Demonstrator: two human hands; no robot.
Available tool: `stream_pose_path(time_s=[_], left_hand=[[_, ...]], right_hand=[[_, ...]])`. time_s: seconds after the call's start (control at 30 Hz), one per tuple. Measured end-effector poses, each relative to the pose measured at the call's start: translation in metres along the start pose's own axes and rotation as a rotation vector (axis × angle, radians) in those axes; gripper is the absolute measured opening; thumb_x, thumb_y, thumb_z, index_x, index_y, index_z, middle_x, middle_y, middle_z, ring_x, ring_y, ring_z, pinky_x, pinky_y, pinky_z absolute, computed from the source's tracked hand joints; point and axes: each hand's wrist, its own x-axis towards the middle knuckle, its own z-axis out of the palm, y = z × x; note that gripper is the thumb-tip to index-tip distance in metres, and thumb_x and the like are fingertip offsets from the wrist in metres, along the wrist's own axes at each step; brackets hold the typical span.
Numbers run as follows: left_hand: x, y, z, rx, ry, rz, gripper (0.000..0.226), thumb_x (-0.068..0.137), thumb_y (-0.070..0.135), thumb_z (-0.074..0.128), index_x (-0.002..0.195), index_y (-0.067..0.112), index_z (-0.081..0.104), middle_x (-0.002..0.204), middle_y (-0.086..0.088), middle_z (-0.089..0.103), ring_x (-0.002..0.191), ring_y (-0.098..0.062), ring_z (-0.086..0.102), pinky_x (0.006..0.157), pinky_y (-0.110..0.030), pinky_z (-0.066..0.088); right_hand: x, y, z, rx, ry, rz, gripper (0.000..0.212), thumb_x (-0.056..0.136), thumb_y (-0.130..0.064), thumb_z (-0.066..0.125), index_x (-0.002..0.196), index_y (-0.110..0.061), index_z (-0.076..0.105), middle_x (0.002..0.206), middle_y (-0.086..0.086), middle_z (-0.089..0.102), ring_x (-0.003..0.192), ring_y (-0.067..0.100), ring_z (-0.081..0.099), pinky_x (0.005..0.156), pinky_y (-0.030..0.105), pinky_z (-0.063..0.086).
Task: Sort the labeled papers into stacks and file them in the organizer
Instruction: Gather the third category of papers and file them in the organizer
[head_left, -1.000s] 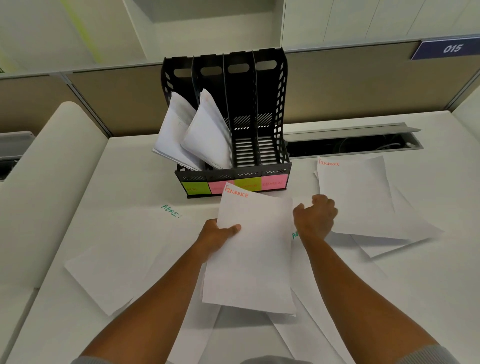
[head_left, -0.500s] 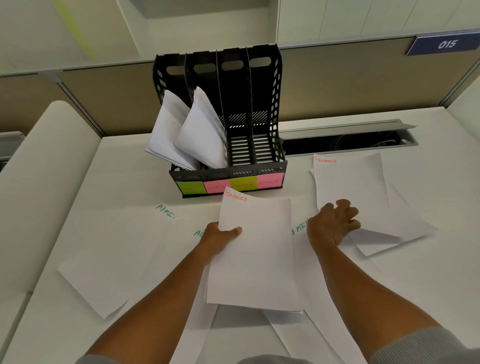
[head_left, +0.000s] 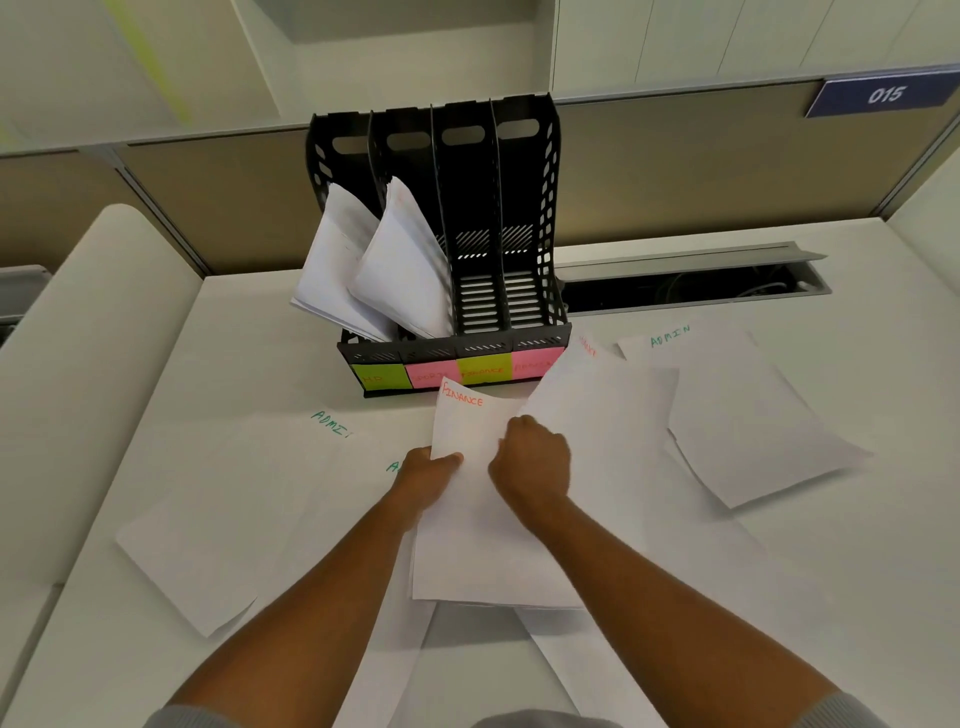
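Note:
My left hand (head_left: 428, 475) grips the left edge of a white sheet (head_left: 470, 551) labeled FINANCE in orange, thumb on top. My right hand (head_left: 532, 460) holds a second orange-labeled sheet (head_left: 608, 415) that lies tilted over the first one. Behind them stands a black four-slot organizer (head_left: 540, 291) with green and pink sticky labels on its front. Its two left slots hold leaning paper bundles (head_left: 400, 270); the two right slots look empty. ADMIN sheets lie on the desk at left (head_left: 228, 499) and at right (head_left: 737, 410).
More white sheets spread under my forearms toward the desk's front edge. An open cable trough (head_left: 691, 283) runs behind the organizer on the right. A beige partition wall backs the desk. A rounded white ledge (head_left: 88, 364) borders the left side.
My right hand reached right to the FINANCE sheet, took hold of it and brought it left over the sheet in my left hand, uncovering an ADMIN sheet. The left hand stayed.

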Motion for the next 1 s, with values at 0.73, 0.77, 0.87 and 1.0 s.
stream_pose_path(time_s=[0.73, 0.77, 0.87, 1.0], left_hand=[[0.005, -0.013, -0.014, 0.012, -0.007, 0.094, 0.043, 0.088, 0.033, 0.069, 0.125, 0.012, 0.061, 0.118, -0.008, 0.067, 0.094, -0.023, 0.062, 0.075, -0.029, 0.051], [0.005, -0.013, -0.014, 0.012, -0.002, 0.093, 0.044, 0.088, 0.033, 0.069, 0.125, 0.011, 0.06, 0.119, -0.008, 0.066, 0.094, -0.023, 0.062, 0.076, -0.03, 0.052], [0.004, -0.013, -0.014, 0.013, 0.002, 0.078, 0.044, 0.09, 0.033, 0.067, 0.127, 0.011, 0.058, 0.12, -0.009, 0.064, 0.097, -0.026, 0.061, 0.083, -0.036, 0.051], [0.006, -0.012, -0.016, -0.015, -0.027, 0.051, 0.042, 0.092, 0.025, 0.065, 0.129, 0.008, 0.056, 0.121, -0.012, 0.064, 0.097, -0.027, 0.06, 0.082, -0.035, 0.05]], right_hand=[[-0.037, -0.01, 0.033, 0.453, -0.099, -0.098, 0.035, 0.09, -0.05, 0.047, 0.086, -0.021, 0.066, 0.085, -0.006, 0.07, 0.073, 0.009, 0.06, 0.07, 0.023, 0.048], [-0.034, -0.005, 0.033, 0.436, -0.051, -0.069, 0.035, 0.09, -0.051, 0.046, 0.08, -0.023, 0.062, 0.08, -0.006, 0.067, 0.069, 0.008, 0.056, 0.064, 0.023, 0.044], [-0.026, 0.011, 0.034, 0.412, 0.061, 0.036, 0.027, 0.089, -0.047, 0.048, 0.08, -0.023, 0.056, 0.082, -0.006, 0.063, 0.07, 0.009, 0.054, 0.062, 0.024, 0.04], [-0.017, 0.032, 0.033, 0.424, 0.195, 0.216, 0.025, 0.084, -0.035, 0.061, 0.101, -0.018, 0.053, 0.101, 0.0, 0.058, 0.094, 0.017, 0.055, 0.081, 0.031, 0.048]])
